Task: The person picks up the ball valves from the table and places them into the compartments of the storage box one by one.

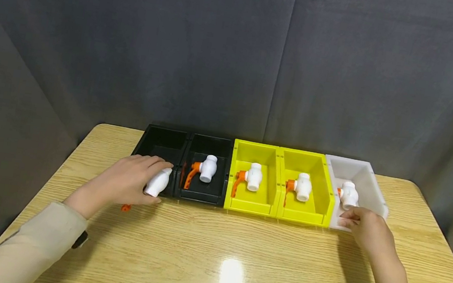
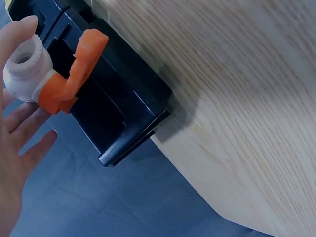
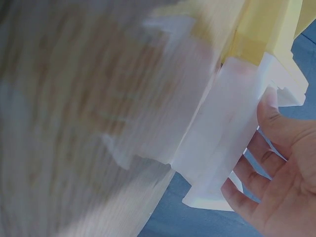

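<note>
My left hand point(image 1: 134, 179) holds a white ball valve point(image 1: 158, 182) with an orange lever handle point(image 2: 79, 69), by the front of the leftmost black bin point(image 1: 162, 144). In the left wrist view the valve's round opening faces the camera, and the lever points away from the palm. At the far right, my right hand point(image 1: 372, 232) is over the front of the white bin point(image 1: 370, 186), its thumb and fingers apart. Another white valve point(image 1: 349, 195) lies inside that bin, just beyond the fingertips. Whether the right hand touches the bin's front wall I cannot tell.
Between those bins stand another black bin point(image 1: 210, 144) and two yellow bins point(image 1: 249, 206) point(image 1: 303, 216), each with one white valve with an orange lever. The row sits towards the back of a wooden table point(image 1: 175, 255), before a grey curtain point(image 1: 220, 63).
</note>
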`<state>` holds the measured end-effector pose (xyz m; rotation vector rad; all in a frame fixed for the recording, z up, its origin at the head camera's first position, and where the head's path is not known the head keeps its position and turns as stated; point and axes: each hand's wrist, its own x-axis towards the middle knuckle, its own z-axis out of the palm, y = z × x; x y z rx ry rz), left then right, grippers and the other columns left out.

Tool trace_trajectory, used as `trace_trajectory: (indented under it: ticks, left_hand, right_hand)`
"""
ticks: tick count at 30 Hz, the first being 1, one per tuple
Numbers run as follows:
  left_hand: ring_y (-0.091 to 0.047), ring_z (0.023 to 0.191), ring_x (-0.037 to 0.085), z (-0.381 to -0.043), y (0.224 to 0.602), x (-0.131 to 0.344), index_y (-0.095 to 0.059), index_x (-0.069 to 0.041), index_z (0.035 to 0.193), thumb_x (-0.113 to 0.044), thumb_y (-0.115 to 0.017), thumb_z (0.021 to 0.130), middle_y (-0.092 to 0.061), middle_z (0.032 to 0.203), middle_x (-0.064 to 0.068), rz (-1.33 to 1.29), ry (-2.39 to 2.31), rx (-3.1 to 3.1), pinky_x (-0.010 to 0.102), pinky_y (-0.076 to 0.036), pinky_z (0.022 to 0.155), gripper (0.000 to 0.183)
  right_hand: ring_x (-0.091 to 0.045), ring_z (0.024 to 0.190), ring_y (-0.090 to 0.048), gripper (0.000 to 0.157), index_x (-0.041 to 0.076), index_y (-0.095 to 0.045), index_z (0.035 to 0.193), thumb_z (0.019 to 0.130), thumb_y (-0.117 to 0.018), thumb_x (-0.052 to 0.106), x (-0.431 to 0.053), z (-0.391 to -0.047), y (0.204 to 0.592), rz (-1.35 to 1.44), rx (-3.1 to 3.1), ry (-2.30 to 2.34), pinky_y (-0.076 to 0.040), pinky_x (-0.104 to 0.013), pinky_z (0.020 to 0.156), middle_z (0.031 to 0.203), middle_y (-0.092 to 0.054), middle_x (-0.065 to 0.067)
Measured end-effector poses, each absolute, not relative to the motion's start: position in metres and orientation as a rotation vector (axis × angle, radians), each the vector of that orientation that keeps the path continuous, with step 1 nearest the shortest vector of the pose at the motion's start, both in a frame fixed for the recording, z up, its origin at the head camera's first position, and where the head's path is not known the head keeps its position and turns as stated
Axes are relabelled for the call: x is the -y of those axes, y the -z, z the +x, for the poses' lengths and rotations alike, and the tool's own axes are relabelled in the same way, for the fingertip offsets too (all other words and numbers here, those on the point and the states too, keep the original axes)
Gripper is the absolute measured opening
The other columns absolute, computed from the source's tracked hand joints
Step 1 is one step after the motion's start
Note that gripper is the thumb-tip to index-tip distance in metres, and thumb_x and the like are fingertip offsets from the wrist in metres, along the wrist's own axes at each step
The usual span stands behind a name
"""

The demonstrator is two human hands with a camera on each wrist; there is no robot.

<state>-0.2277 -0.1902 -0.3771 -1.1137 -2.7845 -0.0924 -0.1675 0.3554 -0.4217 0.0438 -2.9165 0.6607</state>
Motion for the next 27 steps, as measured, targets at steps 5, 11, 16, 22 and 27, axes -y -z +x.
trace_trajectory:
  ticks: [5, 11, 16, 22, 27]
  left_hand:
    - [-0.061, 0.108, 0.029, -0.235, 0.376, 0.191, -0.054, -0.006, 0.137, -0.048, -0.086, 0.072, -0.060, 0.126, 0.011, -1.077, 0.091, 2.809, 0.049, -0.051, 0.091, 0.084]
    - [-0.061, 0.106, 0.030, -0.246, 0.376, 0.191, -0.053, -0.006, 0.138, -0.047, -0.086, 0.072, -0.060, 0.126, 0.012, -1.016, 0.111, 2.849, 0.049, -0.052, 0.089, 0.084]
    - [-0.061, 0.105, 0.031, -0.258, 0.374, 0.189, -0.051, -0.006, 0.139, -0.046, -0.085, 0.074, -0.059, 0.128, 0.013, -0.981, 0.121, 2.877, 0.049, -0.052, 0.088, 0.084]
    - [-0.061, 0.106, 0.032, -0.271, 0.372, 0.186, -0.050, -0.007, 0.141, -0.045, -0.084, 0.075, -0.058, 0.130, 0.014, -0.957, 0.122, 2.900, 0.050, -0.051, 0.088, 0.083]
    - [-0.060, 0.106, 0.032, -0.278, 0.370, 0.184, -0.050, -0.006, 0.140, -0.045, -0.084, 0.075, -0.058, 0.129, 0.013, -0.988, 0.101, 2.896, 0.049, -0.051, 0.087, 0.083]
  right_hand:
    - [-0.045, 0.086, -0.065, 0.012, 0.002, -0.074, 0.089, 0.085, -0.078, 0.012, -0.355, -0.167, 0.422, 0.047, 2.914, -0.659, -0.049, -0.059, 0.070, 0.097, -0.071, -0.022]
    - [-0.045, 0.086, -0.065, 0.011, 0.002, -0.074, 0.088, 0.085, -0.078, 0.012, -0.355, -0.168, 0.422, 0.053, 2.914, -0.655, -0.049, -0.059, 0.069, 0.096, -0.071, -0.021]
    - [-0.045, 0.086, -0.065, 0.011, 0.002, -0.074, 0.088, 0.085, -0.078, 0.013, -0.355, -0.168, 0.422, 0.053, 2.912, -0.655, -0.049, -0.059, 0.070, 0.096, -0.071, -0.021]
    - [-0.047, 0.087, -0.064, 0.010, 0.003, -0.074, 0.087, 0.085, -0.078, 0.011, -0.355, -0.167, 0.421, 0.058, 2.911, -0.649, -0.049, -0.059, 0.070, 0.096, -0.071, -0.022]
    - [-0.046, 0.087, -0.065, 0.009, 0.002, -0.074, 0.087, 0.085, -0.077, 0.011, -0.354, -0.167, 0.422, 0.063, 2.905, -0.648, -0.050, -0.058, 0.070, 0.096, -0.071, -0.022]
